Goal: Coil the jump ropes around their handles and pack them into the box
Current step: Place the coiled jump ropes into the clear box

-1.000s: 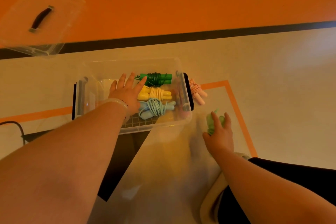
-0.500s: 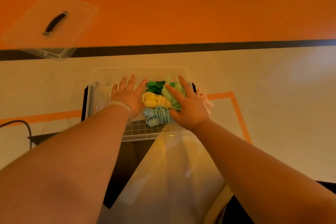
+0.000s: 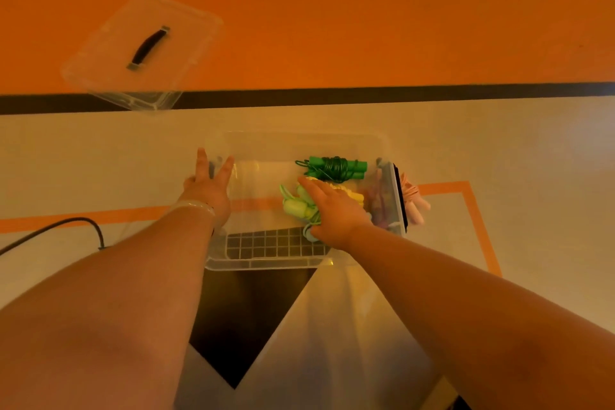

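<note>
A clear plastic box [image 3: 273, 264] stands on the floor in front of me. Inside it lie a coiled dark green jump rope [image 3: 334, 167], a yellow one [image 3: 353, 196] partly under my hand, a light green one [image 3: 294, 207] and a light blue one [image 3: 309, 234], mostly hidden. My right hand [image 3: 332, 206] lies flat on the bundles, fingers straight, beside the light green rope. My left hand [image 3: 209, 188] rests at the box's left end with its fingers spread. A coiled pink jump rope [image 3: 414, 201] lies on the floor just outside the box's right wall.
The box's clear lid [image 3: 143, 50] with a black handle lies upside at the far left on the orange floor. A black cable [image 3: 66, 226] runs along the floor at the left. Orange tape [image 3: 479, 226] marks a rectangle at the right.
My left hand has moved from inside the box to its left end. My right hand has set the light green rope down among the others and now lies flat on them.
</note>
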